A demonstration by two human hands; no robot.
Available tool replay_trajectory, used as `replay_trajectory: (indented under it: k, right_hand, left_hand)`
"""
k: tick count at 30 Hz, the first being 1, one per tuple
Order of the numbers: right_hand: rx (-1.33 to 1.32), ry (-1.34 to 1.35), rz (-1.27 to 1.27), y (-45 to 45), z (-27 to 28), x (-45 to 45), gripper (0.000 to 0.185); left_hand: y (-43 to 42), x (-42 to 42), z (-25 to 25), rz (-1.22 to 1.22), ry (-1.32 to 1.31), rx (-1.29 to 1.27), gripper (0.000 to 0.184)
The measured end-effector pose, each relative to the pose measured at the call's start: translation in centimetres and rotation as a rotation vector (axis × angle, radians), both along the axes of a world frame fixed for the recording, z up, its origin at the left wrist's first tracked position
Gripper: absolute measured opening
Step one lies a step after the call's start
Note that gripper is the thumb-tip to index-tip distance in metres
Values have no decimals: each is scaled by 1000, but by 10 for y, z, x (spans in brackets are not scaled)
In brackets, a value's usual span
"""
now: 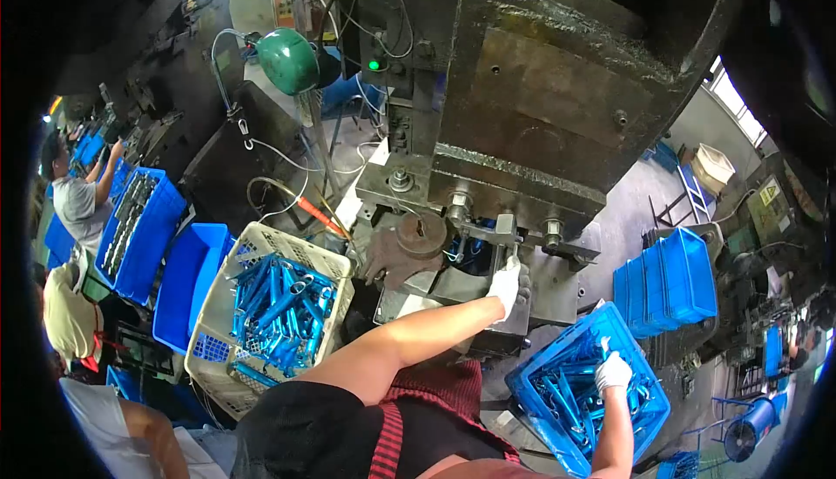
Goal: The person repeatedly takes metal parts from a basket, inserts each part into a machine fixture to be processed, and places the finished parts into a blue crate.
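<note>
My left hand [505,286], in a white glove, reaches to the metal die block [505,231] at the front of the press [540,113]. Its fingers are closed, and whatever they hold is hidden. My right hand [614,373], also gloved in white, is over the blue crate [533,383] on the right. A shiny wrench end [605,345] sticks out beyond its closed fingers. Blue wrenches [566,399] lie heaped in that crate. More blue wrenches [279,313] fill the cream plastic basket [209,305] on the left.
A green lamp [287,61] hangs at upper left. A dark glove [387,257] lies beside a round metal piece [421,233] on the press bed. Stacked blue crates [666,283] stand at right. Blue bins [187,279] and a person [78,192] are at left.
</note>
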State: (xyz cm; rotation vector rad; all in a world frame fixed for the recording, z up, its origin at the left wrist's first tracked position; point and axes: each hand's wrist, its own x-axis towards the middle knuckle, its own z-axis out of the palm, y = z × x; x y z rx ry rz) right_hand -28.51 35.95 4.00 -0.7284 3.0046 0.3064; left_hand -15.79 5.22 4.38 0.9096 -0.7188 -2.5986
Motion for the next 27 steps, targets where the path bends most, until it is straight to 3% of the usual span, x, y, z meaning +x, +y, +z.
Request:
replay_trajectory:
  k: [3,6,8,10,12,14,15,17,18,20,21,24,25,26,27]
  right_hand:
    - [-20,14,24,-51,59,19,40]
    - [-118,-12,101,-72,66,13,46]
    - [-273,-111,134,-84,68,8,46]
    - [-453,-269,146,-89,72,9,45]
    - [-606,-440,232,-107,80,21,40]
    - [-504,-396,257,-142,93,41,37]
    - [-616,-379,306,-158,85,47,37]
    - [-757,-353,340,-191,70,58,35]
    - [-782,-341,319,-206,68,62,35]
    - [-866,-322,346,-228,62,64,33]
    - [-896,-306,355,-239,56,62,32]
    - [-1027,-226,447,-266,43,60,34]
    - [-1030,-217,433,-275,40,59,34]
    - [-1036,-207,423,-284,38,60,35]
    - [-1034,-340,400,-290,44,64,35]
  left_hand:
    - [-11,-6,-18,-108,144,86,33]
    - [-19,20,20,-114,148,77,31]
    - [-26,42,30,104,430,-24,24]
    - [-41,71,10,109,474,87,20]
    - [-45,78,-28,-2,177,-84,15]
    - [-65,39,-114,82,-154,-315,19]
    - [-80,16,-135,75,-415,-673,23]
    - [-99,-4,-104,-1,-607,-914,33]
    - [-99,-2,-64,-68,-537,-791,37]
    - [-105,-7,-101,20,-611,-1107,34]
    - [-100,5,-90,35,-508,-1193,34]
    - [-78,20,-39,50,-158,-827,36]
    - [-71,30,-38,130,-223,-1134,36]
    - [-57,49,-18,-87,-318,-821,33]
    - [-42,73,-2,-137,-361,-839,30]
